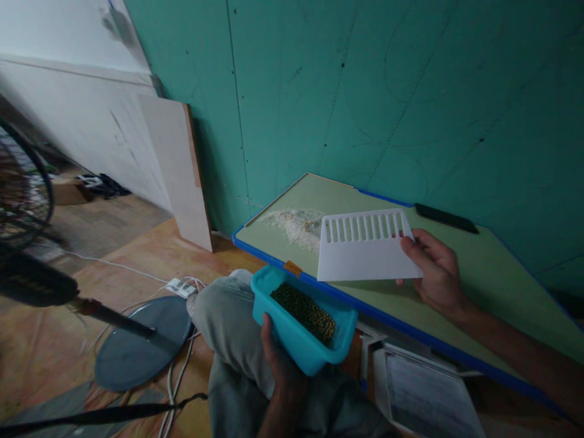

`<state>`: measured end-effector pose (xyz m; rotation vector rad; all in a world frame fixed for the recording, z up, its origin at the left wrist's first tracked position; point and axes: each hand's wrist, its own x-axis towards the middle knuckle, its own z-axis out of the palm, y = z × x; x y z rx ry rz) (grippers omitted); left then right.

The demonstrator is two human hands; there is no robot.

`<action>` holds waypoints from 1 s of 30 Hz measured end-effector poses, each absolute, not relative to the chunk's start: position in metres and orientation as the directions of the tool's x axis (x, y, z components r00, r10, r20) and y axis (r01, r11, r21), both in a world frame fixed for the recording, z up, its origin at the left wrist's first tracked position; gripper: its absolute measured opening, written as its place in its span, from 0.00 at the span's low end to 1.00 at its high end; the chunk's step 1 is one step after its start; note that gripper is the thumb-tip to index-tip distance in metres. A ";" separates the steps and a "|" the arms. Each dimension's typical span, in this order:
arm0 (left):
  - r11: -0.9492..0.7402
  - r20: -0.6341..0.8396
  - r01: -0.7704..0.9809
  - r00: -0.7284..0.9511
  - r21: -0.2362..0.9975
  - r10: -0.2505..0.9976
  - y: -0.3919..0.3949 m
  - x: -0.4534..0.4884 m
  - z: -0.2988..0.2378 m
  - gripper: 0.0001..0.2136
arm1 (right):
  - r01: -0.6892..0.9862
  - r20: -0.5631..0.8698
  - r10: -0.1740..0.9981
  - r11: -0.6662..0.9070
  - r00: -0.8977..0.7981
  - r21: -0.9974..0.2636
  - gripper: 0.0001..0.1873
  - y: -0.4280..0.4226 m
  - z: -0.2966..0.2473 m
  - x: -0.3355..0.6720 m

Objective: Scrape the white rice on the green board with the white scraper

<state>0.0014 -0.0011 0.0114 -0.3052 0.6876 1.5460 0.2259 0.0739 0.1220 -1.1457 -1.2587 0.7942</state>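
Note:
My left hand (286,365) grips a turquoise plastic container (292,340) from below, its thumb on the near side. Inside lie dark green and tan beans (303,310), which look like dried legumes. The container is at the table's front edge, above my lap. My right hand (433,267) holds a white flat plastic scraper (365,258) with a row of slots along its far edge, thumb on top. It is over the light green tabletop (474,286). Left of it spreads a pile of white grains (296,228) with some orange bits, looking like rice.
A black bar (446,218) lies at the table's back edge, against a green wall (365,91). A standing fan with a round base (141,347) is at my left, cables around it. A power strip (180,287) and a leaning board (177,170) are beyond.

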 end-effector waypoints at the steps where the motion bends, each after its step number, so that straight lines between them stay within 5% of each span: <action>1: 0.034 -0.573 -0.971 -0.112 0.238 0.812 -0.001 0.001 0.012 0.25 | 0.119 0.296 0.936 0.277 0.192 -0.954 0.12 0.074 0.123 0.225; 26: 0.050 -0.568 -0.965 -0.109 0.257 0.815 -0.001 0.000 0.010 0.27 | 0.268 0.464 0.759 0.380 0.457 -0.886 0.12 0.091 0.119 0.236; 30: 0.038 -0.564 -0.967 -0.115 0.252 0.818 -0.001 0.001 0.009 0.26 | 0.193 0.395 0.758 0.346 0.518 -0.918 0.15 0.100 0.114 0.240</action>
